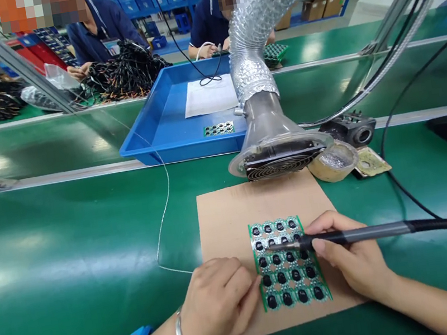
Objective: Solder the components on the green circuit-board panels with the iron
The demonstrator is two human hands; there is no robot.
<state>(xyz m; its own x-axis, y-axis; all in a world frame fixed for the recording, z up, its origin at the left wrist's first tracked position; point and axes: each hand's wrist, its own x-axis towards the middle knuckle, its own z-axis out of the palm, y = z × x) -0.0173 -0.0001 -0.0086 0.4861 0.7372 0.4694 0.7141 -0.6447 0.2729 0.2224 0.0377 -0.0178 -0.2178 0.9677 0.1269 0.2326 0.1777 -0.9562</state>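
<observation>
A green circuit board panel [288, 286] with rows of round black blobs lies flat on a sheet of brown cardboard [223, 218]. My right hand [359, 259] grips a soldering iron [369, 232] between thumb and fingers. The iron's tip lies over the second row from the panel's far edge; whether it touches is unclear. At the panel's left edge, my left hand [223, 300] is closed, its fingertips near the board. A thin strand of solder wire [163, 222] runs down into that hand, where its end is hidden.
Just beyond the cardboard hangs a fume extractor hood [274, 142] on a foil duct. Right of it stand a round tub [333, 161], a sponge [371, 161] and a black iron stand [353, 130]. A blue tray [146, 137] holds paper and a small board. Two people sit opposite, near cable bundles [123, 73].
</observation>
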